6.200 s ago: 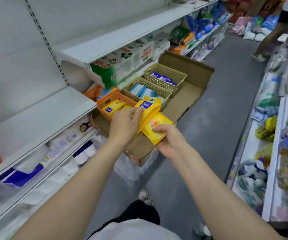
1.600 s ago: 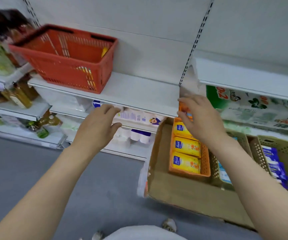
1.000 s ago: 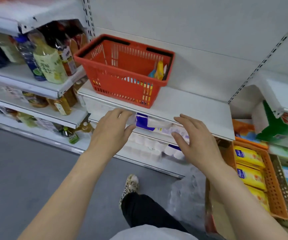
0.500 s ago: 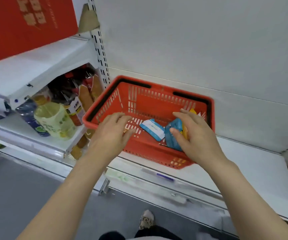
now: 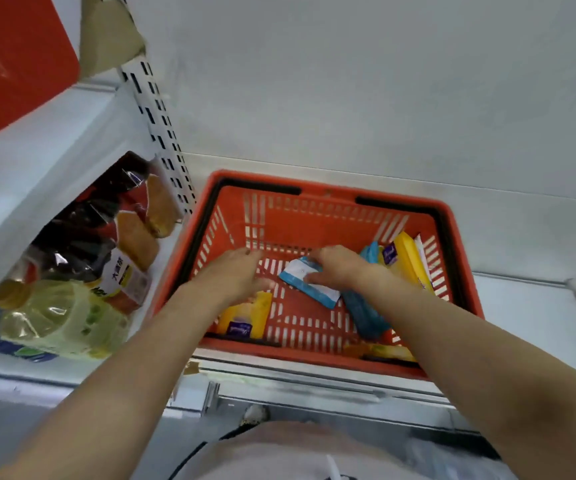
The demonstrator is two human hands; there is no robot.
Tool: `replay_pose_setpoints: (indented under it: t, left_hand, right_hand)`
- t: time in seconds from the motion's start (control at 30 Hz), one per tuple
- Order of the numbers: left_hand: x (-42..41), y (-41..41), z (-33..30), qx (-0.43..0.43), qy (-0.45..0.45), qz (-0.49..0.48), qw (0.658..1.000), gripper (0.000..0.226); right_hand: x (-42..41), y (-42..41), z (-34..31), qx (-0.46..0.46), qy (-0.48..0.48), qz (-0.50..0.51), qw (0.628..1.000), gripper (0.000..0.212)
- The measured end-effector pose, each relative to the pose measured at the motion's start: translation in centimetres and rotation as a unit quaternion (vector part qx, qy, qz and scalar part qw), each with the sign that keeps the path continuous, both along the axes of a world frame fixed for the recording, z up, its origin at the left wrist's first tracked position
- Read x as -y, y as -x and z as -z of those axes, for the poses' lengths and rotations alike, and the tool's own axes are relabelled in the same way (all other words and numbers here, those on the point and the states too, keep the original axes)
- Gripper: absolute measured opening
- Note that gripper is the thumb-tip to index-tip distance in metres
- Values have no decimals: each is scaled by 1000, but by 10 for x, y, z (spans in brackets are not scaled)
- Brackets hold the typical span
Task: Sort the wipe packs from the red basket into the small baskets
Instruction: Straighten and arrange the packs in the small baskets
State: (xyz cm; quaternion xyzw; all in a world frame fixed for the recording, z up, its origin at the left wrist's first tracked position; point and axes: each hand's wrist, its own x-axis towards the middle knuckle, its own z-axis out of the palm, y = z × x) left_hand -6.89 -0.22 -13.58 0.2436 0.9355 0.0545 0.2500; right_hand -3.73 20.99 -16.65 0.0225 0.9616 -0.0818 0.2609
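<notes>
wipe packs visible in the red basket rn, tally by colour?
Yellow: 3 – one under the left hand, one upright at the right wall, one partly hidden at the front right.
Blue: 2 –.
White and blue: 1 –, right hand on it.
Total: 6 visible; arms may hide more.

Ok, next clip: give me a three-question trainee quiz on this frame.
1. True or false: both hands are inside the red basket.
2. What does the right hand touch? A) white-and-blue pack B) bottle C) shelf edge
3. What colour is the pack below the left hand?

Key: 1 true. 2 A, the white-and-blue pack. 3 yellow.
</notes>
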Motion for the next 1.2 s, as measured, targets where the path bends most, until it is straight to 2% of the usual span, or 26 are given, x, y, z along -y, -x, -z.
replay_pose_setpoints:
  t: [0.1,0.2,0.3,0.4,0.5,0.53,0.63,0.77,0.83,0.93,1.0,1.07,1.13,1.2]
  left_hand:
    - [2,16,12,40,34,33,998,70]
    - [-1,26,18,71,46,62,995,72]
    - [-9,30,24,135,83,75,984,77]
    - [-17,30,31,195,142,74,968,83]
    - [-26,28,33,240,173,61,953,88]
    - [-28,27,33,255,172,47,950,89]
    - [-29,30,38,276,154,-14,949,92]
    - [-35,31,54,350,25,-134,927,86]
    - [-42,23,60,376,5,-158,913,81]
    - [-50,12,65,332,70,-88,936,85]
    - [-53,10,68,230,112,16,967,79]
    - [-55,11,73,133,86,73,985,74]
    - [-58,13,77,118,11,77,990,75]
    - [-61,13,80,137,-22,108,984,80]
  right_hand:
    - [5,13,31,60,-15,15,998,70]
    - [11,8,55,36,-58,28,997,85]
    - [9,9,58,-14,-79,16,997,67]
    - [-5,16,42,5,21,82,996,34]
    - [-21,11,29,66,196,226,952,12]
    - [-24,7,26,78,226,252,938,12]
    - [-30,-4,15,80,247,276,925,15]
    - [-32,-18,2,33,303,337,891,19]
    - [-34,-24,-2,-1,299,356,885,18]
    - [-40,-35,-6,-36,256,371,892,23]
    - [-43,-43,-8,-53,266,397,877,30]
    - [-44,-51,-9,-60,299,430,850,43]
    - [-44,-56,-12,-62,324,437,837,46]
    - [-44,-58,-14,-54,354,431,828,41]
